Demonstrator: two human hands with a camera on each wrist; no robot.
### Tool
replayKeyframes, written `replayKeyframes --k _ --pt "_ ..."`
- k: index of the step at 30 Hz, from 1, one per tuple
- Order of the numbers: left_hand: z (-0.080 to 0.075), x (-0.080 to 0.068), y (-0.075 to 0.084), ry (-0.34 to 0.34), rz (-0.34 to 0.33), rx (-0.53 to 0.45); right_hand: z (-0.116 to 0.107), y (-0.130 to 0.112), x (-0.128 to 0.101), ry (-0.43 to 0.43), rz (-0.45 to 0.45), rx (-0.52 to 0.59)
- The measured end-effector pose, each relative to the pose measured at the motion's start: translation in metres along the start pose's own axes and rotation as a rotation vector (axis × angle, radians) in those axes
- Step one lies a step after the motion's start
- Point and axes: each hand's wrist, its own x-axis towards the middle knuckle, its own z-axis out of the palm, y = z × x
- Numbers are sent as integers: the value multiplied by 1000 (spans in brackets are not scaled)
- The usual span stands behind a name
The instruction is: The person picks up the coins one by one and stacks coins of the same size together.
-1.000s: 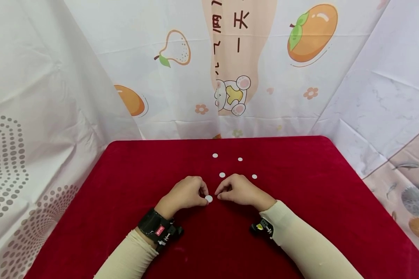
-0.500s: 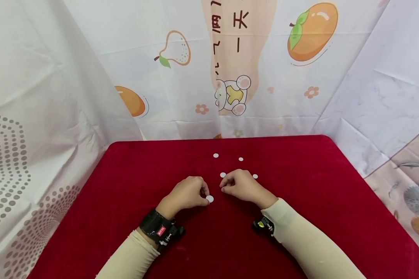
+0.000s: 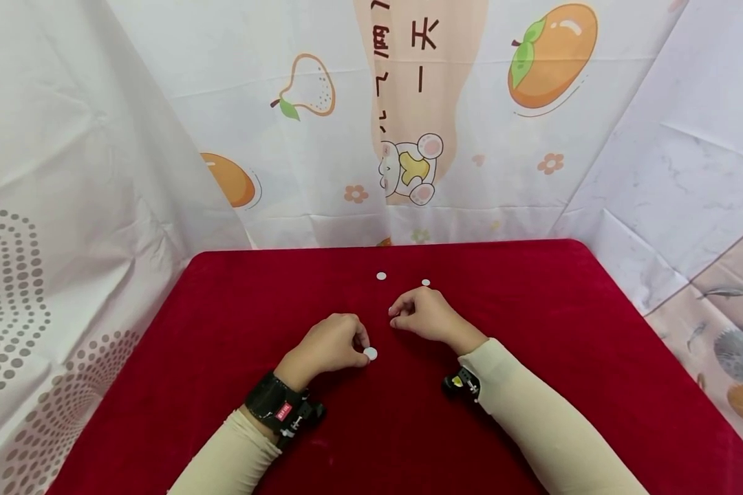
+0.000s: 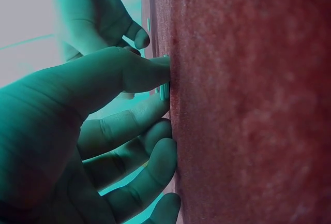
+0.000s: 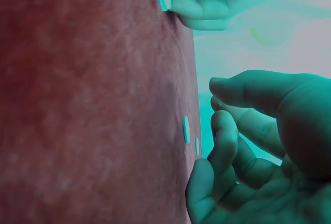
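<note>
My left hand (image 3: 331, 344) pinches a small white round disc (image 3: 371, 353) between thumb and index finger, low over the red cloth. In the left wrist view the disc (image 4: 165, 88) shows edge-on, and the other fingertips lie close along the cloth. My right hand (image 3: 430, 316) hovers farther forward with loosely bent fingers. Its thumb (image 5: 227, 88) is close to the index fingertip in the right wrist view, and no disc shows between them. Two flat discs, a nearer one (image 5: 186, 130) and a farther one (image 5: 197, 146), lie beyond these fingers.
The red cloth (image 3: 254, 295) covers the table. Two more white discs lie toward the back, one on the left (image 3: 381, 276) and one on the right (image 3: 426, 282), just past my right knuckles. Printed curtains (image 3: 322, 165) hang behind and at both sides.
My right hand has moved forward, away from the left hand and its disc. It now covers most of the two nearer discs. The left hand has stayed in place.
</note>
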Motion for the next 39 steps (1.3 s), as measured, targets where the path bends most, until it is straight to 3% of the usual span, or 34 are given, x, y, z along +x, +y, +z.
replayKeyframes --k 17,25,39 --pt "0 0 -4 -7 38 -40 6 7 5 26 26 51" --pt "0 1 -2 -20 45 -72 8 5 2 28 72 21" --pt "1 2 -4 -17 62 -45 11 7 2 25 79 1"
